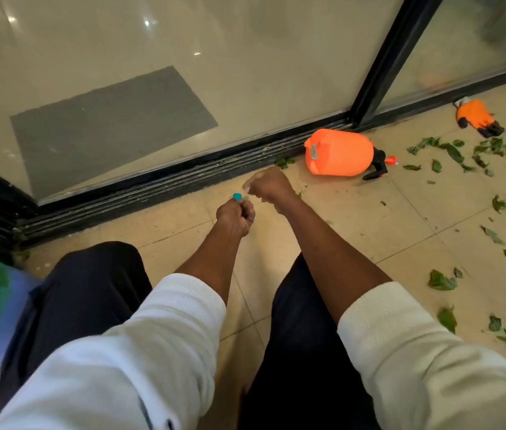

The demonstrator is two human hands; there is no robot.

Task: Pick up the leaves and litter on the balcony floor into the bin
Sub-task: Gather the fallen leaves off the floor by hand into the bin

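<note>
Above the floor tiles | left grip [235, 214] pinches teal scrap [237, 197] | right grip [268, 185] curled, empty, just beside

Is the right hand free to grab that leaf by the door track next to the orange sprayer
Probably yes. The right hand hovers close to the leaf, bare floor between; the orange sprayer lies beside it, not across.

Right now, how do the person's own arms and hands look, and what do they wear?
Both arms wear white ribbed sleeves, pushed up so that the forearms are bare. The left sleeve has a dark seam or zip line near the bottom edge of the picture. The right sleeve is plain. The left hand and the right hand are bare: no gloves, rings or watch show.
</note>
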